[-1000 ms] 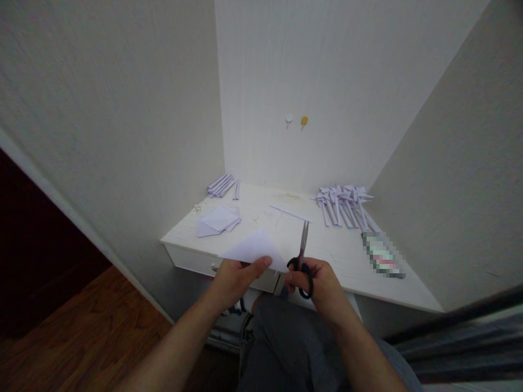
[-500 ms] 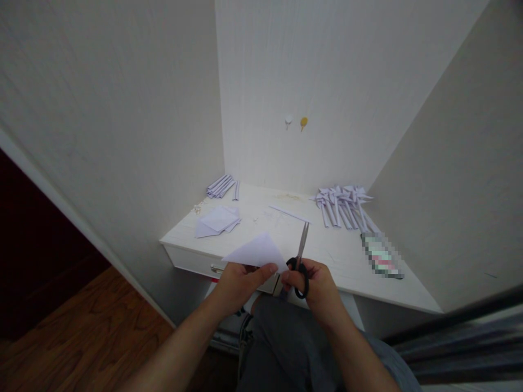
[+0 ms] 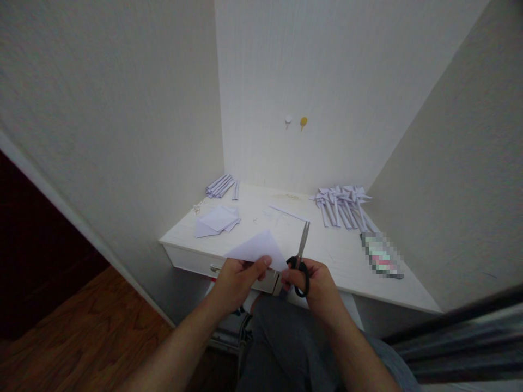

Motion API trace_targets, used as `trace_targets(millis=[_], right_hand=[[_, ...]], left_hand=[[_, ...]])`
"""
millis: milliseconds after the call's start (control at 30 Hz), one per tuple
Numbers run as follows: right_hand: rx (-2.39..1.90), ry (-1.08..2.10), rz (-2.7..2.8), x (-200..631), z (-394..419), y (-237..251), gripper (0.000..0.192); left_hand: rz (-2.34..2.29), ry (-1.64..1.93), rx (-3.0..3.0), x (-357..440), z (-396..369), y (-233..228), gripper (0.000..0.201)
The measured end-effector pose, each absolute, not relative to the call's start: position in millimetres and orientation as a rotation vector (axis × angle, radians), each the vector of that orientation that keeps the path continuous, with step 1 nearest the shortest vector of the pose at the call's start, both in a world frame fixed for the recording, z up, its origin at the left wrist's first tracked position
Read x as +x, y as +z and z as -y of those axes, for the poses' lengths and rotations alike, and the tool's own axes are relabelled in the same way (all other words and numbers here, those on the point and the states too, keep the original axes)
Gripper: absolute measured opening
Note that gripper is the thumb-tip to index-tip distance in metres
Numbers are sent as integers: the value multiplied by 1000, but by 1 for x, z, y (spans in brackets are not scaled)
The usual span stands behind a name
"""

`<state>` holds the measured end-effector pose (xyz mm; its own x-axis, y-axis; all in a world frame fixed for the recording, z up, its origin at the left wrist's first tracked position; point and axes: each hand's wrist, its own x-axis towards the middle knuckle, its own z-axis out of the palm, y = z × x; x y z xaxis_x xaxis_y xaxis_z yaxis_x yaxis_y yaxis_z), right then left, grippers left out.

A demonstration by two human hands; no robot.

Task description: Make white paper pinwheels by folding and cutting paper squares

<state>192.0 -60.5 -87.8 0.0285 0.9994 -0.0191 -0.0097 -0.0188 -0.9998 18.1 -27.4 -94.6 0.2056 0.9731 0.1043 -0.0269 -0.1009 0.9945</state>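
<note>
A folded triangle of white paper [image 3: 260, 245] is pinched between the thumb and fingers of my left hand [image 3: 241, 277], its peak pointing away from me. My right hand [image 3: 316, 280] holds a pair of scissors [image 3: 303, 245] by the black handles, blades pointing up and nearly together. The right thumb and fingertips are close to the paper's right corner; I cannot tell whether they touch it. Beyond the hands, on the white desk [image 3: 327, 261], lies a thin paper strip [image 3: 288, 213]. Left of it rests a stack of paper squares [image 3: 218, 220].
Rolled paper tubes [image 3: 220, 186] lie at the back left, with small scraps [image 3: 198, 207] nearby. Several paper pinwheels [image 3: 341, 204] on paper sticks sit at the back right, close to a blurred-out flat object [image 3: 382, 256]. Two hooks [image 3: 303, 122] are on the back wall.
My left thumb and fingers have shifted a little left and up along the paper's lower edge, away from its right corner. The scissors have hardly moved.
</note>
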Motion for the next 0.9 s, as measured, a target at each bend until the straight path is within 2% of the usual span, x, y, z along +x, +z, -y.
trace_targets(millis=[200,367,900], right_hand=[[-1208,1275,1265,196,62,-83,34],[-1179,1505,1358,193,72,-74,45],[-1195,1488,1477,190,78,-75,47]], left_hand=[[-1060,1231,1420,7,22,-79,40],[-1101,1338,1479,-6,21,-64,43],[-1117,1381,1547,-10,24,-57,42]])
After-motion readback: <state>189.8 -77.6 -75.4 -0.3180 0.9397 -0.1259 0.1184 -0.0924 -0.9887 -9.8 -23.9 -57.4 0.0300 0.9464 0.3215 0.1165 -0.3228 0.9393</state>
